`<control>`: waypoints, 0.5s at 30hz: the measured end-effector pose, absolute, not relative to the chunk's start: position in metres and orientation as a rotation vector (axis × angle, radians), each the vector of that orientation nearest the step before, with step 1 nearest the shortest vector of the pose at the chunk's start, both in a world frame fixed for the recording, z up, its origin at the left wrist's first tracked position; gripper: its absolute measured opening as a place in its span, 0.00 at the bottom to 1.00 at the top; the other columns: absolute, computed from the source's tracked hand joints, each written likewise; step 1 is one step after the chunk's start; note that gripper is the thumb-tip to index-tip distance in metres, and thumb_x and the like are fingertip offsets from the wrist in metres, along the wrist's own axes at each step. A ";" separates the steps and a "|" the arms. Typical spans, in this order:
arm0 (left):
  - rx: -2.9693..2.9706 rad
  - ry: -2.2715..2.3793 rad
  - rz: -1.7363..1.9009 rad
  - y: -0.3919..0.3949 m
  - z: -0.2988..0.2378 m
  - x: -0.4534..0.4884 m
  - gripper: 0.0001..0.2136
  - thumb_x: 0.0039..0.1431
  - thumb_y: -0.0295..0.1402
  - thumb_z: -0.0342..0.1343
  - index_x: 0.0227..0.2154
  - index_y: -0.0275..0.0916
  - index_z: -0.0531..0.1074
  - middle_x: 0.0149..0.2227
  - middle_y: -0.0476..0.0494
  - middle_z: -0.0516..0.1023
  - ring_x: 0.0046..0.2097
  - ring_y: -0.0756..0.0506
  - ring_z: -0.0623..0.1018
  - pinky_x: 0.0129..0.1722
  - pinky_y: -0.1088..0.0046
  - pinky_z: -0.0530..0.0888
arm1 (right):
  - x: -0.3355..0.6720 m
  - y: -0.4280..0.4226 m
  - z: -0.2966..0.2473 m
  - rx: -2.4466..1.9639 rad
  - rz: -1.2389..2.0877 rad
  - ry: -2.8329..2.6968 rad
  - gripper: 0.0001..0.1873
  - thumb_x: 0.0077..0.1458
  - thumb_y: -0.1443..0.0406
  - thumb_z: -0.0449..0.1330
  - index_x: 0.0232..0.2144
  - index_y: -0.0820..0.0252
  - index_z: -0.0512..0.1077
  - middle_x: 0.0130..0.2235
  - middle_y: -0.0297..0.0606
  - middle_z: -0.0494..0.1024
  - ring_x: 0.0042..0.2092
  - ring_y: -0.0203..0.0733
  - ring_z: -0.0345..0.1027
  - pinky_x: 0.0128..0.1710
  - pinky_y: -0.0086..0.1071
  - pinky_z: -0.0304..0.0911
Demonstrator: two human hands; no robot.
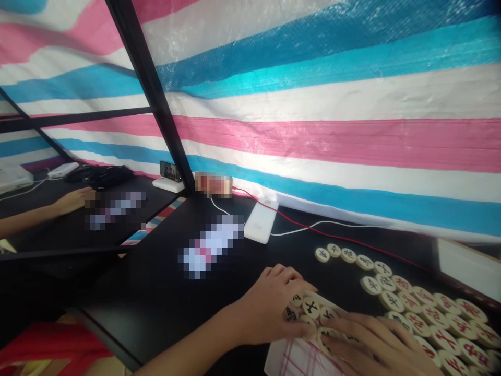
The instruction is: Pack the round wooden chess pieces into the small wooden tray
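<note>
My left hand (266,305) is curled round the left side of a cluster of Chinese chess pieces (312,307) with black characters. From the right, my right hand (378,342) lies over the same cluster, its fingers stretched out and touching the pieces, some of which it hides. Beneath them is a white sheet with red lines (291,357); whether it is paper or a thin box I cannot tell. More pieces (444,338), cream discs with red characters, lie in rows right of my hands. A curved line of black-character pieces (365,261) runs beyond them.
On the black table (156,292) lie a white power bank (261,222), a red cable (336,236) and a blurred-out phone-like object (211,245). A white box-like object (469,269) stands at right. Behind a black frame (152,83), another person's hand (76,201) rests on a table.
</note>
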State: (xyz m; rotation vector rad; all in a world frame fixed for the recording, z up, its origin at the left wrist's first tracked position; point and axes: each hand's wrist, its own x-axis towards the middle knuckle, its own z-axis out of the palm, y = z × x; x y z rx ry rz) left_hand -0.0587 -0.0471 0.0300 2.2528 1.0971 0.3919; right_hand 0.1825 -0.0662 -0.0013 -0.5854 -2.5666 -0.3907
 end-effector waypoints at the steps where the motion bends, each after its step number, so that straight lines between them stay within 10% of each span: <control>1: 2.257 1.100 0.387 -0.047 0.030 -0.059 0.25 0.50 0.47 0.57 0.51 0.49 0.64 0.48 0.46 0.68 0.50 0.42 0.66 0.51 0.63 0.62 | 0.182 -0.066 -0.001 -0.585 -0.384 -2.565 0.13 0.57 0.57 0.53 0.42 0.47 0.74 0.44 0.29 0.78 0.43 0.38 0.72 0.35 0.29 0.63; 15: 1.824 1.773 1.398 0.032 0.062 -0.181 0.15 0.57 0.38 0.49 0.45 0.42 0.70 0.50 0.43 0.72 0.51 0.42 0.70 0.53 0.64 0.65 | 0.184 -0.065 0.028 -0.766 -0.399 -2.533 0.12 0.57 0.59 0.54 0.41 0.50 0.74 0.41 0.28 0.79 0.39 0.34 0.73 0.38 0.26 0.64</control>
